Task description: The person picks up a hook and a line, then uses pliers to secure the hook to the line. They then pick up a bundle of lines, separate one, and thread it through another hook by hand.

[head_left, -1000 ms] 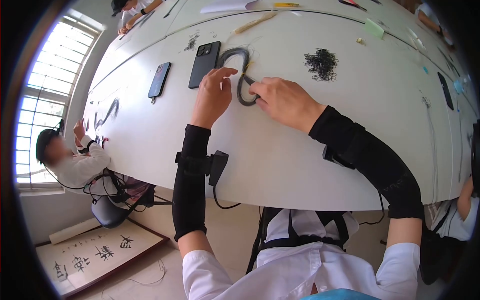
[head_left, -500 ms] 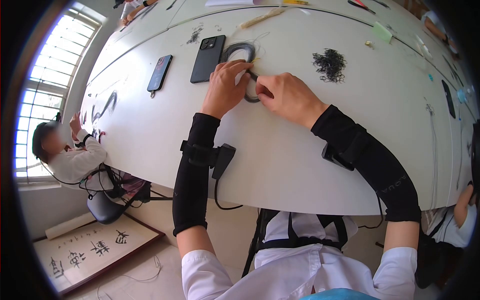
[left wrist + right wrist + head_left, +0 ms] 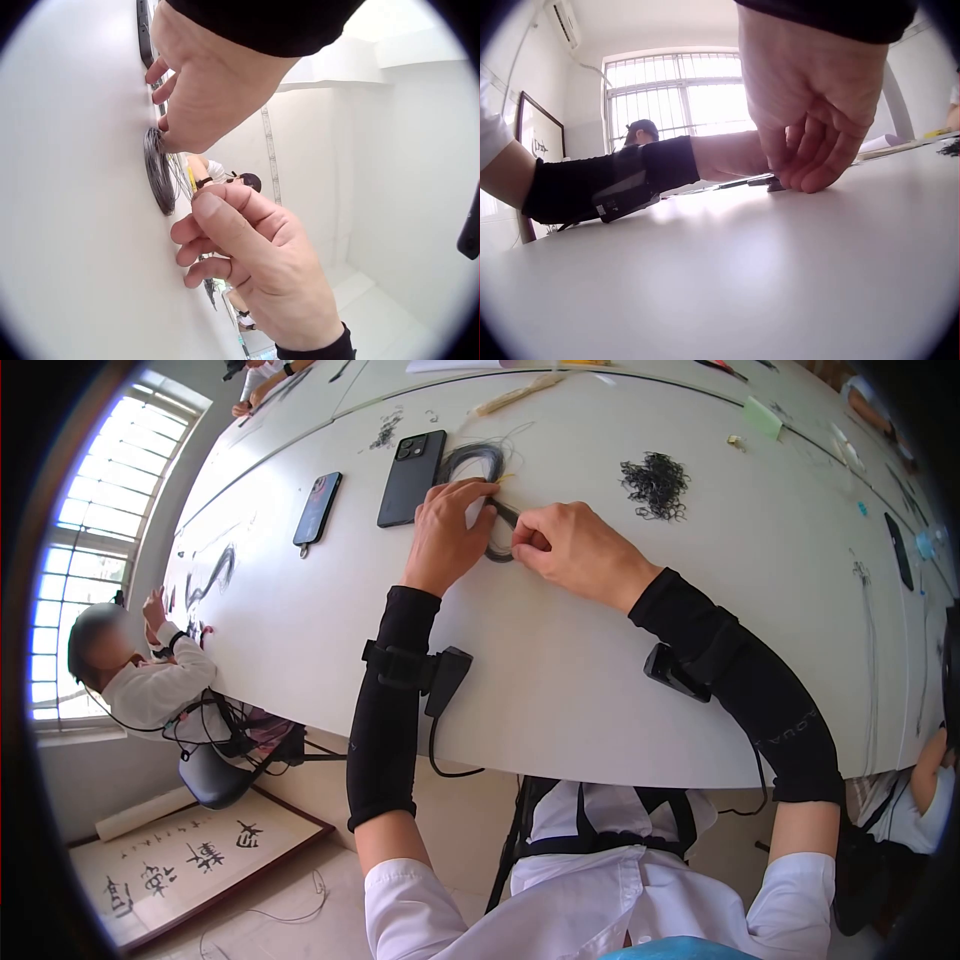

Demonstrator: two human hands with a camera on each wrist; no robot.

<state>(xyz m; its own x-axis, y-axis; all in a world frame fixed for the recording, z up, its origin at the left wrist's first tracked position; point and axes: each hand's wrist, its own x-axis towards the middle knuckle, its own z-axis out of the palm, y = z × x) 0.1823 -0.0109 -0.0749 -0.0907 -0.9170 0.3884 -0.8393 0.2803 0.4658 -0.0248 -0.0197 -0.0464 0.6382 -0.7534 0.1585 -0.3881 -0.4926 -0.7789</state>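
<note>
A looped bundle of thin dark grey strands (image 3: pixel 474 453), tied with a yellow band, lies on the white table beside a dark phone (image 3: pixel 411 478). My left hand (image 3: pixel 448 537) is over the middle of the bundle, its thumb and forefinger holding it against the table; the left wrist view shows the coiled strands (image 3: pixel 159 172) right below those fingers. Just to the right, my right hand (image 3: pixel 580 553) has its thumb and forefinger pinched together at the bundle's edge, other fingers curled. Whether a single strand is between those right fingertips, I cannot tell.
A second phone (image 3: pixel 318 510) lies to the left. A heap of short black curled pieces (image 3: pixel 654 487) sits on the right, with a pale straw-coloured bundle (image 3: pixel 516 395) at the back. Farther right lies another dark phone (image 3: pixel 898 552). Another person (image 3: pixel 150 680) sits at the left edge.
My left hand has moved right and onto the bundle, covering its middle. The right hand has drawn its fingertips from the bundle's tied part toward its right edge.
</note>
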